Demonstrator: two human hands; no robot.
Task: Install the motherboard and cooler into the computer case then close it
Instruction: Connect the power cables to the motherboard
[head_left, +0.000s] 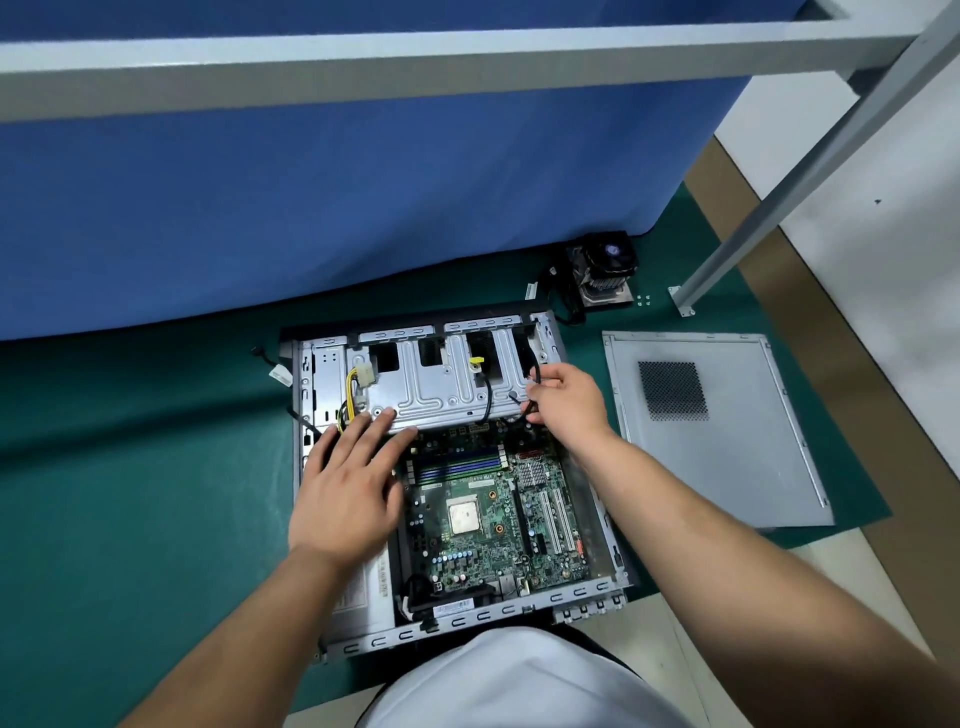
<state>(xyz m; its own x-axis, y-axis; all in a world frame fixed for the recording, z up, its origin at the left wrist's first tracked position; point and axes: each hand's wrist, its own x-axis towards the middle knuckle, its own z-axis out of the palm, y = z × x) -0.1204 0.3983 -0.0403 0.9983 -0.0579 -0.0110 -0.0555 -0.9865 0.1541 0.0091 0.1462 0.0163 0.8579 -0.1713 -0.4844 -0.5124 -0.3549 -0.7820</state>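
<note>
The open computer case (582, 592) lies flat on the green mat, with the green motherboard (493, 519) sitting inside it. Its bare processor (463, 514) shows in the middle of the board. My left hand (348, 483) lies with straight fingers over the case's left side, fingertips on the edge of the metal drive cage (436, 384). My right hand (563, 402) pinches a black cable (535, 371) at the cage's right end. The cooler (605, 270) with its fan stands on the mat behind the case. The grey side panel (727, 447) lies flat to the right.
A blue cloth wall (363, 197) hangs right behind the case. A grey frame leg (727, 254) stands on the mat at the right rear, with small screws (643, 300) beside it. Yellow power wires (350, 395) hang at the cage's left.
</note>
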